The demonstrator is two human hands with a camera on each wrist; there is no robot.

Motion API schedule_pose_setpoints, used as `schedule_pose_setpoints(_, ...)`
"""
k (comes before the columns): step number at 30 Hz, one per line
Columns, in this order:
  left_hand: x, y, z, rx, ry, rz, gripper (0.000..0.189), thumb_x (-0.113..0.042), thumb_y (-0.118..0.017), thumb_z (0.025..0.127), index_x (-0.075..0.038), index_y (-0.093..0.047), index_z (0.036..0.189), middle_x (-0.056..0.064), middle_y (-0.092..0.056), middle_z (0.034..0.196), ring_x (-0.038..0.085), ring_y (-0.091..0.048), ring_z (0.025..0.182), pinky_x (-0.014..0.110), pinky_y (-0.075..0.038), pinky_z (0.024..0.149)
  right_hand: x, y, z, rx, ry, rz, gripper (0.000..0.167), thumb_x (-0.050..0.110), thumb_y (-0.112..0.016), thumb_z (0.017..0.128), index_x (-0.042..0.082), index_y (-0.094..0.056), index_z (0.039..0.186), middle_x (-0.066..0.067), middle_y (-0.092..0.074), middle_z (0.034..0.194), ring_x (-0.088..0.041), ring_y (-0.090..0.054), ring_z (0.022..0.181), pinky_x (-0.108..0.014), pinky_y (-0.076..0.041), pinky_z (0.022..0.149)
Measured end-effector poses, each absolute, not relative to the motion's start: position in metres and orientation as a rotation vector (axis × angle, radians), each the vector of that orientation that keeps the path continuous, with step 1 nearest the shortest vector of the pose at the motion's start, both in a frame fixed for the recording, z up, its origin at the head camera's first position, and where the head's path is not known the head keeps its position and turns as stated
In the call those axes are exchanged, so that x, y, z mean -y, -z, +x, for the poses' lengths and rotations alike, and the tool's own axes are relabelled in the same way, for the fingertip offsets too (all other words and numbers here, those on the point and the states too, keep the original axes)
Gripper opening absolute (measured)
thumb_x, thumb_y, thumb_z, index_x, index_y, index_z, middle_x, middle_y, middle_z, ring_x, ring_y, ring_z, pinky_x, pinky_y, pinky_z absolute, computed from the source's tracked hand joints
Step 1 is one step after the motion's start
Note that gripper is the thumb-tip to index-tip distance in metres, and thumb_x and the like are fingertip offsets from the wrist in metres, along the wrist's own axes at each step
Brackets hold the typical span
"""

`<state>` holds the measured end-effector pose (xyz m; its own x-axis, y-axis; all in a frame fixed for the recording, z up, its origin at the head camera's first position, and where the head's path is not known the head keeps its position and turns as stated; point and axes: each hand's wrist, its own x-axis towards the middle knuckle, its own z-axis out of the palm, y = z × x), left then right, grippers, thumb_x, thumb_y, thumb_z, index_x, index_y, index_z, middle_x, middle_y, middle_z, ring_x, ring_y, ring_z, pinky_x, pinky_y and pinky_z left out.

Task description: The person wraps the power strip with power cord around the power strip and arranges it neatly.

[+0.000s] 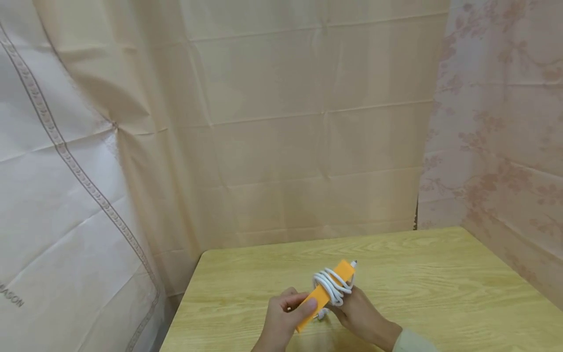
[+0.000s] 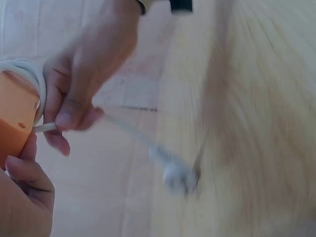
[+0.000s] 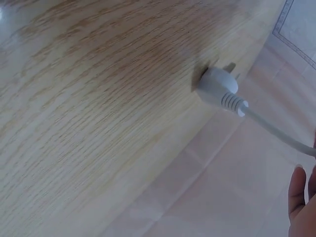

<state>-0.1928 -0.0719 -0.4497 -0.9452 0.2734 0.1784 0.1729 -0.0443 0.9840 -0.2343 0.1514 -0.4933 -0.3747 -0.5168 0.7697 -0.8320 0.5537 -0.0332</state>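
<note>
An orange power strip (image 1: 323,295) is tilted above the table, its white cord (image 1: 333,288) wound several times around the far half. My left hand (image 1: 285,313) grips the near end, thumb lying on top. Close to the coil, my right hand (image 1: 362,318) is partly hidden behind the strip. The left wrist view shows this right hand (image 2: 84,84) pinching the cord between thumb and fingers. From there a loose length runs to the white plug (image 2: 177,177), which is blurred. In the right wrist view the plug (image 3: 217,89) hangs over the wood, prongs pointing away.
Beneath the hands lies a wood-grain table (image 1: 246,278). A beige curtain (image 1: 286,146) hangs behind it, with a white bordered cloth (image 1: 53,220) at left and a pink floral cloth (image 1: 497,146) at right.
</note>
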Motion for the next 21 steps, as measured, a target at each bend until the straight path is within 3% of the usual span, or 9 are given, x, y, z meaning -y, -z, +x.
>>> schedule_pose_setpoints(4, 0.073, 0.448, -0.195, -2.29, -2.02, 0.532, 0.025, -0.027, -0.078, 0.093, -0.01, -0.081, 0.111, 0.0, -0.056, 0.082, 0.006, -0.051, 0.066, 0.018, -0.045, 0.056, -0.156, 0.494, -0.237, 2.091, -0.531, 1.11, 0.051, 0.039, -0.034, 0.111, 0.005, -0.072, 0.115, -0.002, -0.069, 0.109, -0.02, -0.067, 0.098, -0.041, -0.058, 0.081)
schedule_pose_setpoints(8, 0.074, 0.446, -0.196, -2.411, -1.816, 0.612, 0.029, -0.035, -0.078, 0.093, -0.014, -0.08, 0.112, -0.001, -0.056, 0.081, 0.007, -0.054, 0.068, 0.02, -0.048, 0.059, -0.163, 0.493, -0.239, 2.121, -0.514, 1.137, 0.051, 0.038, -0.032, 0.111, 0.006, -0.071, 0.117, -0.001, -0.069, 0.111, -0.02, -0.066, 0.101, -0.043, -0.057, 0.084)
schedule_pose_setpoints(21, 0.075, 0.446, -0.194, -2.481, -1.809, 0.555, 0.032, -0.038, -0.076, 0.094, -0.01, -0.079, 0.108, 0.002, -0.057, 0.086, 0.013, -0.06, 0.076, 0.023, -0.053, 0.064, -0.16, 0.491, -0.244, 2.056, -0.454, 1.154, 0.052, 0.039, -0.035, 0.111, 0.007, -0.076, 0.106, 0.001, -0.073, 0.103, -0.016, -0.069, 0.092, -0.041, -0.057, 0.079)
